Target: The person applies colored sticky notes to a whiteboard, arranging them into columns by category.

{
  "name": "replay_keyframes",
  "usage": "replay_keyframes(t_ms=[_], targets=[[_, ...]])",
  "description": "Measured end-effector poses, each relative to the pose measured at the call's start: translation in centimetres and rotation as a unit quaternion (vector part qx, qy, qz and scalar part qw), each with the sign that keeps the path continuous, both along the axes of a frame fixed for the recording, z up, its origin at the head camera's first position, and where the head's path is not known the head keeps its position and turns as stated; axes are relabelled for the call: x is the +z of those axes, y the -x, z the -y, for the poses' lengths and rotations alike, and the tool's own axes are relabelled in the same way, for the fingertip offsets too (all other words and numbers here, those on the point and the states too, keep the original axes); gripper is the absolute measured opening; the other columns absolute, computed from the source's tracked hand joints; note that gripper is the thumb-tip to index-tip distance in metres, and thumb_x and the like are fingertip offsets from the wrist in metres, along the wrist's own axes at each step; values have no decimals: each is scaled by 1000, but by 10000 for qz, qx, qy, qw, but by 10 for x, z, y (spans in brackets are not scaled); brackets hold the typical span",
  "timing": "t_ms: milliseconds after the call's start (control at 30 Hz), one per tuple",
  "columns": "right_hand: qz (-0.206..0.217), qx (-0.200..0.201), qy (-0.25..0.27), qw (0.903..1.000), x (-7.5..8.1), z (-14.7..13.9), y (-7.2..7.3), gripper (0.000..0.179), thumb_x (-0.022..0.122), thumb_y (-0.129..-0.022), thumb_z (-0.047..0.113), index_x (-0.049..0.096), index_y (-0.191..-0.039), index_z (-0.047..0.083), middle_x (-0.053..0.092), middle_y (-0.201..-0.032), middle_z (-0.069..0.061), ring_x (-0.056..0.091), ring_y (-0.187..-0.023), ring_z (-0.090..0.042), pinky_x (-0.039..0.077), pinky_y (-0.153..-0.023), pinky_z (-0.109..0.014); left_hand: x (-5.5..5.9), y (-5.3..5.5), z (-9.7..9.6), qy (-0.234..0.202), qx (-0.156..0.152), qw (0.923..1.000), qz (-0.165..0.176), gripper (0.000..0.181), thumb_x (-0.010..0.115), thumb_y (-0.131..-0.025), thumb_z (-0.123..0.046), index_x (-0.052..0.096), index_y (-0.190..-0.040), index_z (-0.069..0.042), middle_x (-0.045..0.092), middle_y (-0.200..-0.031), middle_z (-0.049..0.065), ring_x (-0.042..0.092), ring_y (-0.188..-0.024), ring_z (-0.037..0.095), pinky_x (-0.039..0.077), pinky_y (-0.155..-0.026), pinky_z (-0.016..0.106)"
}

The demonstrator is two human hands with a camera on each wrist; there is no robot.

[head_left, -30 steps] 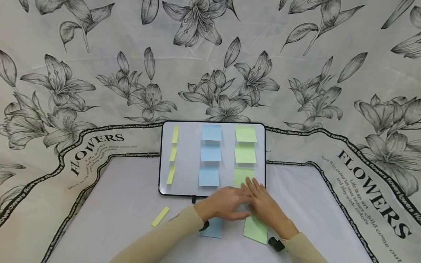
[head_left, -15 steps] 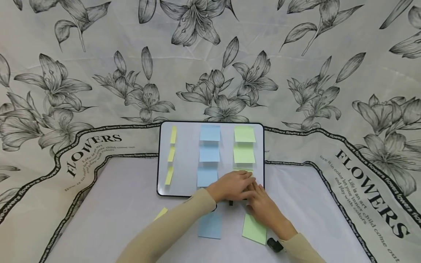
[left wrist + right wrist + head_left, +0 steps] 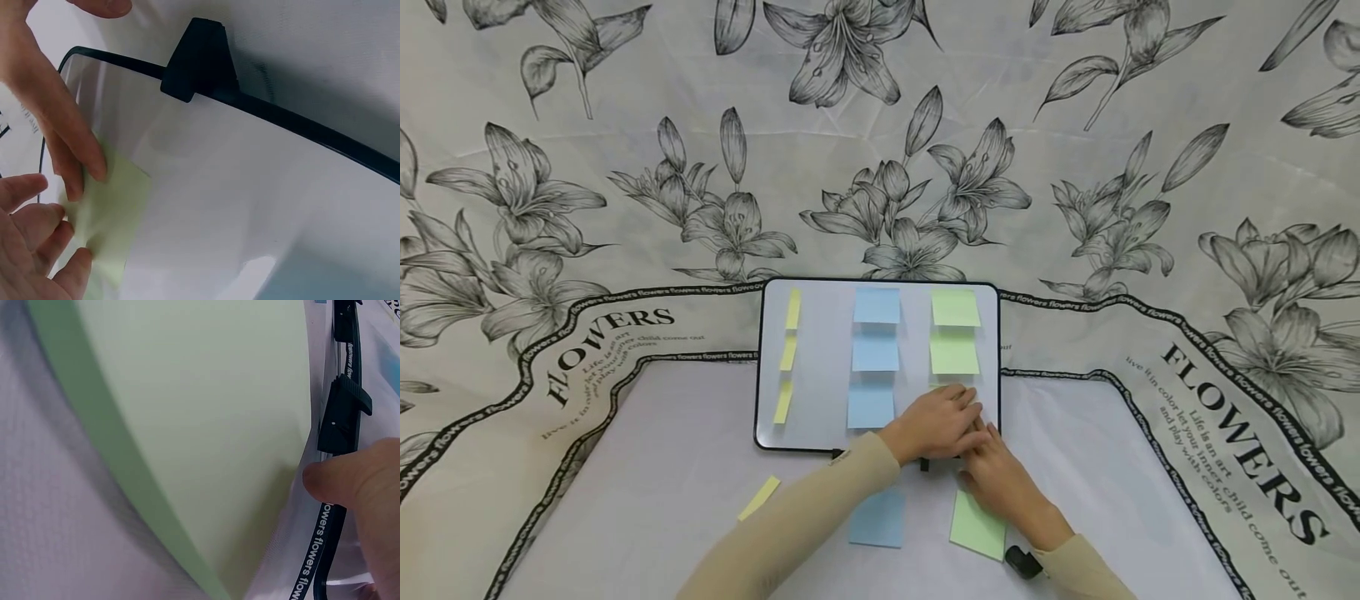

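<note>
A whiteboard (image 3: 917, 367) with a black frame carries columns of yellow, blue and green sticky notes. At its lower right, both hands lie on the lowest green sticky note (image 3: 122, 212), mostly hidden in the head view. My left hand (image 3: 934, 423) reaches across from the left, fingertips on the note. My right hand (image 3: 1006, 477) comes from below, its extended fingers pressing the same note. Below the right hand lies a green sticky note pad (image 3: 977, 527), thick-edged in the right wrist view. The right thumb (image 3: 350, 478) sits apart from that pad, near the board's black clip (image 3: 340, 415).
A blue sticky note pad (image 3: 877, 521) lies on the white cloth below the board, partly behind the left sleeve. A narrow yellow sticky note pad (image 3: 759, 498) is to its left. A small black device (image 3: 1022, 562) sits beside the right sleeve. Flower-printed fabric (image 3: 880, 167) rises behind.
My left hand has moved right and up onto the lowest green note, covering most of it. The right hand has slid slightly lower, staying on the note.
</note>
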State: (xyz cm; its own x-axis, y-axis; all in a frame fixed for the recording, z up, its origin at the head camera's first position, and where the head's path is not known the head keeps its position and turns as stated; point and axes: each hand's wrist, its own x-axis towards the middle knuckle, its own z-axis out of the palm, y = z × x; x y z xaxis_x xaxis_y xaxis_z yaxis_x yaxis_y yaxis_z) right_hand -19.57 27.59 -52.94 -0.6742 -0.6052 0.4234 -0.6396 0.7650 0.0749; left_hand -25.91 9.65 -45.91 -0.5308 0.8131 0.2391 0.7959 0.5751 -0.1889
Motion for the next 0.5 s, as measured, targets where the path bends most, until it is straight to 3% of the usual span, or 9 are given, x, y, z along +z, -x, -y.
replay_keyframes(t_ms=[133, 300, 500], targets=[[60, -52, -77, 9999, 0, 1, 1, 76, 89, -76, 11, 55, -138, -13, 44, -151, -38, 44, -141, -53, 45, -106, -68, -2, -1, 3, 44, 4, 10000, 5, 60, 36, -109, -56, 60, -144, -13, 57, -151, 9, 51, -143, 23, 38, -121, 36], [219, -181, -185, 9994, -1, 1, 1, 82, 88, -78, 12, 48, -146, -11, 35, -158, -36, 39, -145, -53, 45, -105, -68, 0, -2, 7, 392, 171, 9985, 355, 67, 29, -108, -61, 47, -155, -16, 45, -162, 6, 35, -154, 25, 32, -125, 37], [312, -206, -193, 9991, -2, 1, 0, 80, 86, -81, 12, 47, -147, -12, 34, -157, -37, 39, -144, -54, 44, -106, -68, 3, -1, 6, 635, 256, 9964, 505, 69, 25, -108, -63, 38, -161, -20, 36, -167, 6, 31, -156, 23, 29, -126, 41]])
